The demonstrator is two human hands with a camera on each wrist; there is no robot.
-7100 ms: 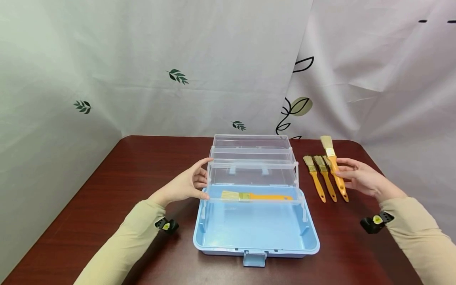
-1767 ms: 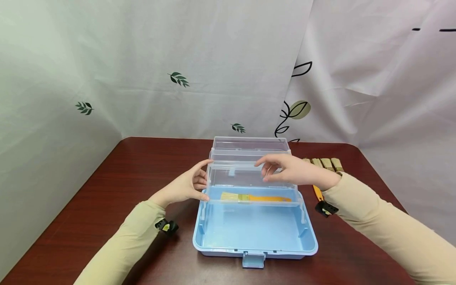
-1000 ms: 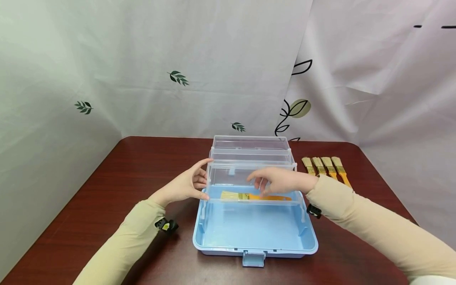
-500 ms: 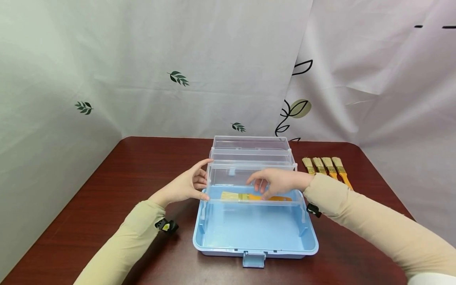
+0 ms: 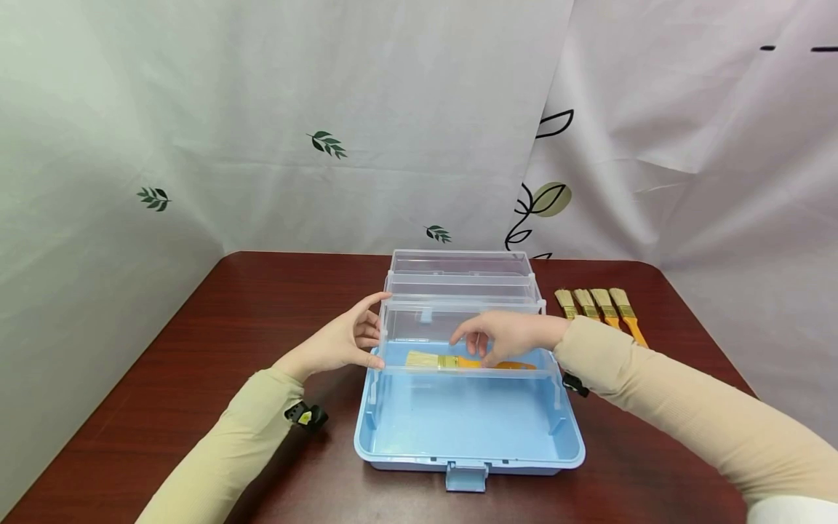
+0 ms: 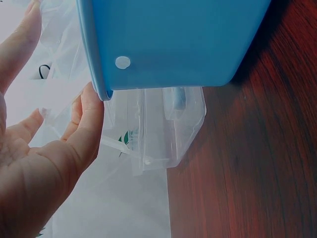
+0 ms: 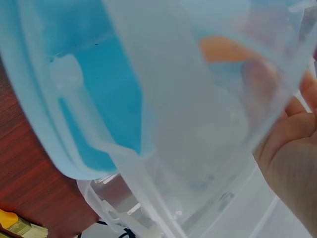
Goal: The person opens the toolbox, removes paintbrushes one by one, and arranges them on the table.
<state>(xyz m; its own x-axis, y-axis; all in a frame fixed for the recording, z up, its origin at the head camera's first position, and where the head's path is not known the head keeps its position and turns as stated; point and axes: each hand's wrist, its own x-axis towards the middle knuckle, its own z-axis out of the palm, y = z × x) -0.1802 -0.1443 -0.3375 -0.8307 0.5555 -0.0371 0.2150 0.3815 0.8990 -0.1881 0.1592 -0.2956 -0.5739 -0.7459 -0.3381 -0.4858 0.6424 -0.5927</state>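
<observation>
My left hand (image 5: 337, 342) holds the left end of the clear upper tray (image 5: 425, 372), thumb at its front lower corner and index finger at its upper edge. In the left wrist view, that hand's fingers (image 6: 91, 116) lie beside the blue box wall. A paintbrush (image 5: 448, 362) with pale bristles and an orange handle lies crosswise in the tray. My right hand (image 5: 513, 333) reaches into the tray over this handle, fingers loosely bent, thumb tip right at the handle, index tip apart from the thumb. Through the clear plastic, the right wrist view shows part of the orange handle (image 7: 225, 49).
The blue box (image 5: 471, 460) stands unfolded on the dark red table (image 5: 294, 291), its latch (image 5: 466, 477) hanging at the front. Clear tiers (image 5: 461, 263) rise behind. Several paintbrushes (image 5: 625, 309) lie right of it, partly hidden by my right sleeve. A patterned curtain (image 5: 419, 124) surrounds the table.
Seven seconds ago my right hand held a paintbrush at the right; that brush now lies beside the others. The hand has since come left and down into the tray. My left hand stays put.
</observation>
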